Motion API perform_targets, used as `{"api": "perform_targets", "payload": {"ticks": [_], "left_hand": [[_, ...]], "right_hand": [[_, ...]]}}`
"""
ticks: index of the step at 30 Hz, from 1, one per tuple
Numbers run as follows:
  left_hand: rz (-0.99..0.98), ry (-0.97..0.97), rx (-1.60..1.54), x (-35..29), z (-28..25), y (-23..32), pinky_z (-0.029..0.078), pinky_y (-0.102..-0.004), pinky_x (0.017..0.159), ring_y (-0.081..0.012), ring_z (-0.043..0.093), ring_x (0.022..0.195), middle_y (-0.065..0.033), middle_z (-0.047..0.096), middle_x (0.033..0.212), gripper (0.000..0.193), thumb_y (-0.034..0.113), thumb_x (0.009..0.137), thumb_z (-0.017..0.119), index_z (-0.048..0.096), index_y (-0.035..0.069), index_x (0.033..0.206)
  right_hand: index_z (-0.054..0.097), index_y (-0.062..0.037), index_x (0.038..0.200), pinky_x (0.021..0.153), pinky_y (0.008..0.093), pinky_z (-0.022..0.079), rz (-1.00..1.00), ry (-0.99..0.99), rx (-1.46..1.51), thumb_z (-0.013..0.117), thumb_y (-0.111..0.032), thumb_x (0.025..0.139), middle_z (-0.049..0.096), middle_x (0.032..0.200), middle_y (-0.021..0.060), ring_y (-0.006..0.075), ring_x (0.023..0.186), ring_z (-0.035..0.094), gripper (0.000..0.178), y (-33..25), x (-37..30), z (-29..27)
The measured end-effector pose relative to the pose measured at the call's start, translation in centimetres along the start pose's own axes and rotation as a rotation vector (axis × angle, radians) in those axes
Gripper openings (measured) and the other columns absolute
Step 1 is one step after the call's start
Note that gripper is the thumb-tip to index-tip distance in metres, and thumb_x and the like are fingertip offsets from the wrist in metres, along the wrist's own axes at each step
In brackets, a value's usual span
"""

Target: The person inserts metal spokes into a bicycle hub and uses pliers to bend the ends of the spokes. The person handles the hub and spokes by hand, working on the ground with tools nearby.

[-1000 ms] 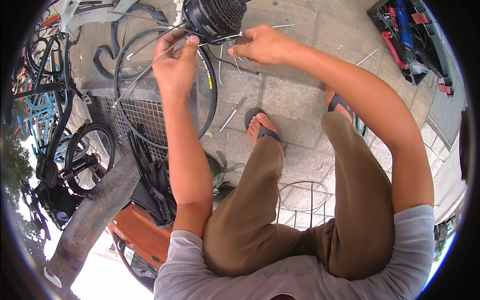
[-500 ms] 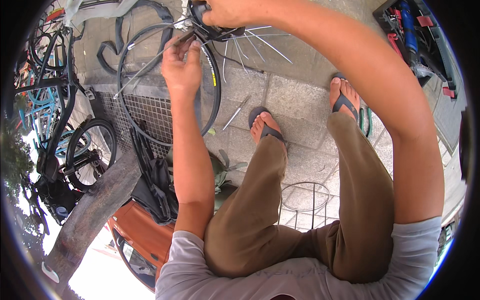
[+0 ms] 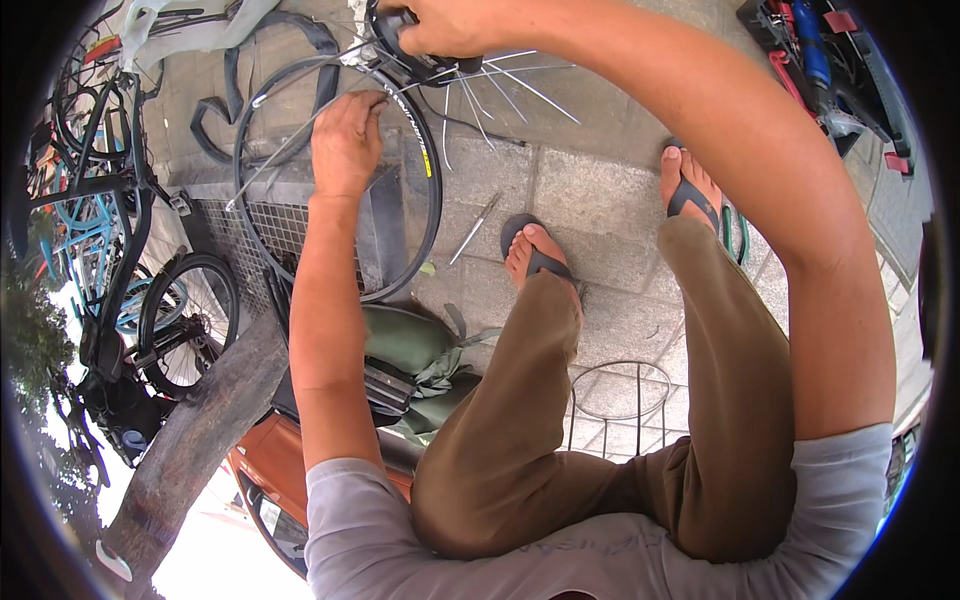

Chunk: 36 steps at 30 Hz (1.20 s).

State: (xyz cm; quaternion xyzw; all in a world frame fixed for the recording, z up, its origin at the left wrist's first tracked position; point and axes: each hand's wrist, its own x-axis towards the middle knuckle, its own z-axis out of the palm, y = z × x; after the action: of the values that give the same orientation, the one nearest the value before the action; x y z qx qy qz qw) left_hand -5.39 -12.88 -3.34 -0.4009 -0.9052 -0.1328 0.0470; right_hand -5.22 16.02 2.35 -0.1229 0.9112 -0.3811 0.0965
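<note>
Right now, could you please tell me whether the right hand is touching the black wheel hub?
Touching: the head view shows the right hand curled over the black wheel hub, lying against its dark body with no gap visible.

A wide fisheye camera on the head looked steeply down from close above the light-grey cloth shirt (image 3: 560, 560) at the view's lower edge, facing past the long brown cloth trousers (image 3: 510, 390) toward grey rectangular stone paving (image 3: 600, 200).
</note>
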Motion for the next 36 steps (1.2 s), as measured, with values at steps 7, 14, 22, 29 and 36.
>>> {"api": "perform_targets", "payload": {"ticks": [7, 14, 22, 29, 36], "left_hand": [[-0.046, -0.044, -0.018, -0.1, -0.3, -0.3, 0.053, -0.0433, 0.074, -0.0352, 0.066, 0.081, -0.0087, 0.067, 0.086, 0.008, 0.005, 0.087, 0.071, 0.069, 0.01, 0.093], [-0.27, -0.165, 0.038, -4.8, -3.0, 1.2, 0.053, -0.041, 0.073, -0.0329, 0.068, 0.081, -0.0109, 0.068, 0.09, 0.009, 0.008, 0.09, 0.071, 0.069, 0.008, 0.099], [-0.553, -0.141, -0.453, -0.2, -0.5, 5.7, 0.053, -0.0356, 0.083, -0.0251, 0.069, 0.09, -0.0148, 0.072, 0.099, 0.021, 0.013, 0.099, 0.068, 0.069, 0.0, 0.115], [-0.328, -0.001, -0.297, -0.3, 1.0, 4.4, 0.054, -0.0371, 0.08, -0.0283, 0.069, 0.087, -0.0153, 0.071, 0.092, 0.015, 0.013, 0.1, 0.066, 0.072, 0.003, 0.108], [-0.895, -0.306, -0.807, 1.8, -1.3, 11.0, 0.045, -0.028, 0.051, -0.0176, 0.063, 0.052, -0.0087, 0.067, 0.074, 0.024, 0.019, 0.105, 0.056, 0.058, -0.004, 0.11]], "right_hand": [[0.075, -0.0068, 0.106, 0.087, 0.0526, 0.056, 0.029, -0.021, -0.051, 0.065, -0.027, 0.083, 0.074, 0.102, 0.0228, 0.0407, 0.099, 0.071, 0.032, -0.5, -0.4, -0.5], [0.074, -0.0048, 0.106, 0.087, 0.0526, 0.056, -0.002, -0.024, -0.002, 0.064, -0.025, 0.085, 0.074, 0.104, 0.0233, 0.0404, 0.1, 0.071, 0.031, -0.5, 0.2, 0.8], [0.078, 0.0005, 0.1, 0.09, 0.049, 0.057, 0.043, 0.025, -0.043, 0.06, -0.02, 0.084, 0.075, 0.104, 0.0243, 0.0398, 0.103, 0.072, 0.032, 0.2, -0.8, -0.1], [0.078, -0.002, 0.107, 0.096, 0.048, 0.054, -0.001, 0.058, -0.054, 0.061, -0.022, 0.086, 0.074, 0.116, 0.0212, 0.035, 0.114, 0.07, 0.033, 0.1, -0.5, 0.7], [0.075, -0.0009, 0.109, 0.095, 0.049, 0.054, 0.015, 0.023, -0.003, 0.062, -0.023, 0.087, 0.074, 0.114, 0.0223, 0.0375, 0.111, 0.07, 0.034, 0.4, -0.5, 0.3]]}}
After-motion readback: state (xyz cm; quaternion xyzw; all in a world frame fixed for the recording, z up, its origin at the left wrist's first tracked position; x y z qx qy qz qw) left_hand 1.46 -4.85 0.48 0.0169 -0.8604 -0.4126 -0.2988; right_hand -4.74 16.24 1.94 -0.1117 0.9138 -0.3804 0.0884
